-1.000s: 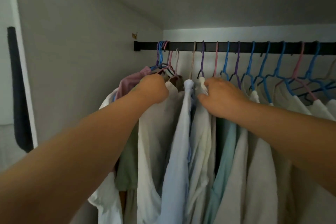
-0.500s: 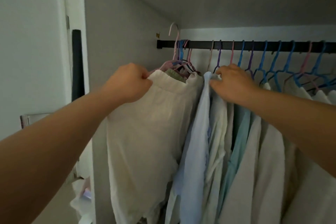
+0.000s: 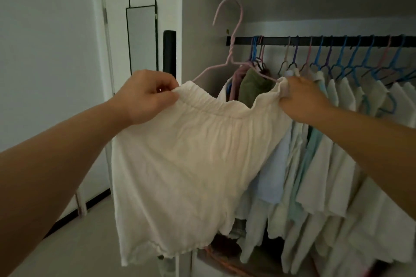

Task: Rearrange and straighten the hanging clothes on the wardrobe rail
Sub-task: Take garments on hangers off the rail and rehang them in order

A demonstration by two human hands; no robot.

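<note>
Lifted clear of the black rail [image 3: 337, 41] since a second ago, the cream garment [image 3: 191, 164] now hangs in front of the wardrobe on its pink hanger [image 3: 231, 51], hook free above the rail's left end. Left hand [image 3: 144, 96] pinches one waistband corner, right hand [image 3: 301, 99] grips the other, both clamped on cloth. Judging by this, the step is re-hanging one piece; next the hook must find a gap on the rail. Roughly fifteen hangers remain there, though the crowded right end blurs the count; one garment is out.
</note>
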